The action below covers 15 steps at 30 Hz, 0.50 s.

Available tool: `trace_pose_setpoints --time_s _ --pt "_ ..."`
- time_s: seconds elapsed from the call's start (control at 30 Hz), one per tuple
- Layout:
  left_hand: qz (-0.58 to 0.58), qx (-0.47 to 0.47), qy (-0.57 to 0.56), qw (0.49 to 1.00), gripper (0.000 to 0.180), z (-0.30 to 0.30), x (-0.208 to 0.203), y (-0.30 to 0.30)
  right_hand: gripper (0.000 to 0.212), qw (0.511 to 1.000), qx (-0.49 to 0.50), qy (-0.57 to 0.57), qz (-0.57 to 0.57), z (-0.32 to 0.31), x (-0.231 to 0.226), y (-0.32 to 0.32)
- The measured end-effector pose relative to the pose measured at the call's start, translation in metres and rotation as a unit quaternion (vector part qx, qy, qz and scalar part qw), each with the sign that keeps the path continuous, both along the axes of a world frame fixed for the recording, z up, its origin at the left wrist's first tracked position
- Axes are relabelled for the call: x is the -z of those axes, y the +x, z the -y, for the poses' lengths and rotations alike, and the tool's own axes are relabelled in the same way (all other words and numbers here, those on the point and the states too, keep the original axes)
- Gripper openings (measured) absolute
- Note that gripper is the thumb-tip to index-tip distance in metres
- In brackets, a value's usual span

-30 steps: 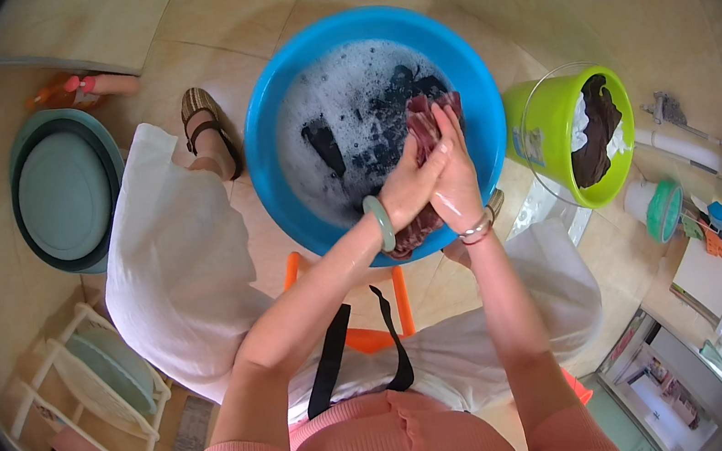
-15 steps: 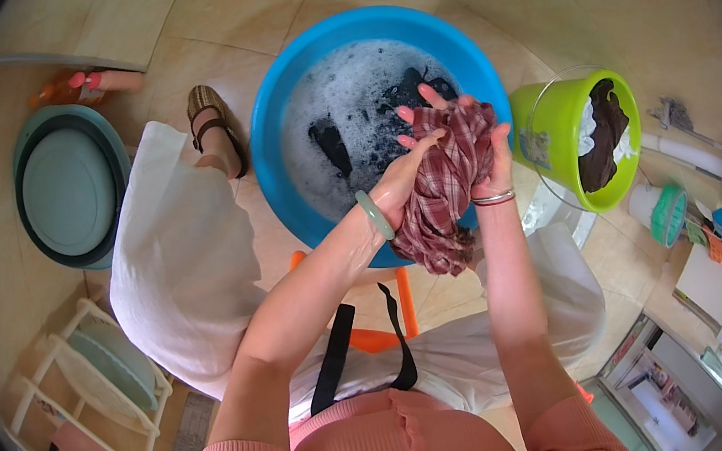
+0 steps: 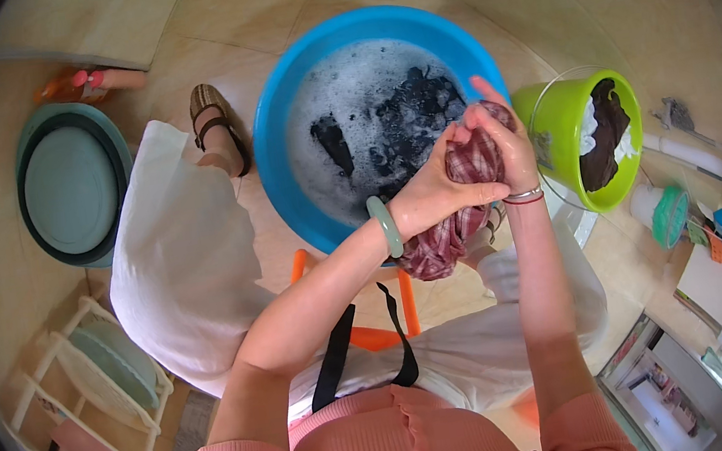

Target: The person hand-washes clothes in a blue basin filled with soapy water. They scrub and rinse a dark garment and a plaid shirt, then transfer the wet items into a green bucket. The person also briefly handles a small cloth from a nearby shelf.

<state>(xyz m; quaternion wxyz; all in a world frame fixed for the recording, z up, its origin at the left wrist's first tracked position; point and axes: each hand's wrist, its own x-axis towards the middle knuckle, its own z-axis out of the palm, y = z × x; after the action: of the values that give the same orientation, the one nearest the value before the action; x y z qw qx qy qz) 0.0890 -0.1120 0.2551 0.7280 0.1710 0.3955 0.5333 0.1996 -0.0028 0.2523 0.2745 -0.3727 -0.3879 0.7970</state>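
Head view: plaid cloth (image 3: 450,236) gripped, bunched between left hand (image 3: 429,195) and right hand (image 3: 513,153), held over near-right rim of blue basin (image 3: 273,150). Dark clothes (image 3: 426,107) soaked in suds farther in. Right: little room left before green bucket (image 3: 563,137). Far: tiled floor (image 3: 258,18) seen beyond rim.

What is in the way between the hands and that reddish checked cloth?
Nothing visible: the left hand and right hand are both right on the reddish checked cloth, gripping its bunched folds between them.
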Motion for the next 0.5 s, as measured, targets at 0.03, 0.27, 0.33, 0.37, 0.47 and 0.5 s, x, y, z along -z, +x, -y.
trace_pose_setpoints --time_s 0.03,0.27,0.33,0.37,0.47,0.5 --pt "-0.034 0.008 0.010 0.999 0.099 0.000 -0.003 0.002 0.036 0.999 -0.034 0.018 0.022 0.000 -0.005 -0.002" --pt "-0.281 0.074 -0.055 0.955 0.088 0.004 -0.018 0.013 0.033 0.976 -0.061 0.084 0.191 0.006 -0.018 -0.011" --pt "-0.313 0.085 -0.060 0.944 0.086 0.005 -0.015 0.016 0.035 0.970 -0.070 0.095 0.215 0.006 -0.015 -0.013" --pt "-0.329 0.090 -0.062 0.938 0.085 0.006 -0.012 0.017 0.037 0.966 -0.075 0.100 0.226 0.007 -0.014 -0.014" --pt "-0.363 0.110 -0.065 0.923 0.080 0.006 -0.007 0.018 0.040 0.952 -0.079 0.136 0.262 0.009 -0.011 -0.019" --pt "-0.364 0.109 -0.065 0.923 0.080 0.007 -0.006 0.019 0.040 0.948 -0.080 0.145 0.271 0.010 -0.009 -0.019"
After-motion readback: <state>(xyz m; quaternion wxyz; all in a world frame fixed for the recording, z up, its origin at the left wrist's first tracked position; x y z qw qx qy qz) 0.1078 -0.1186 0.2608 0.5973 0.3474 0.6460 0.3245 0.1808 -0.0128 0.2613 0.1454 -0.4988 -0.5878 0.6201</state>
